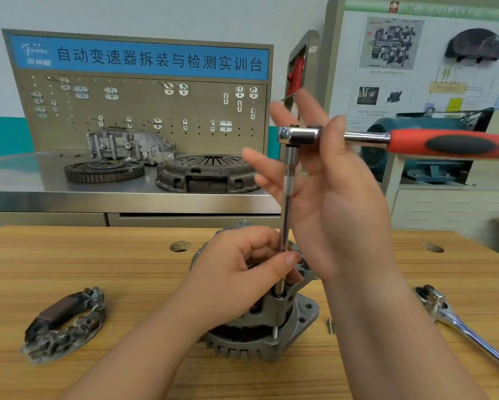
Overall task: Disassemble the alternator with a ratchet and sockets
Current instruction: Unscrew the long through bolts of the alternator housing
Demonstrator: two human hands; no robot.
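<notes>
Wooden tabletop (98, 255) is carrying the alternator (271, 327) at near centre. The left hand (242, 269) is pinching the extension bar (287, 203) low down. The right hand (337, 203), fingers spread straight, is steadying the ratchet (444, 142). Keeping the bar upright and seated is probably mattering most.

The upright extension bar (286, 215) stands between left hand (242, 272) and right hand (337, 203). Left of the left hand, bare desk (127, 269) reaches a rectifier plate (63, 324). Right of the right hand lie a bolt (331, 326) and a chrome ratchet (459, 324).
</notes>
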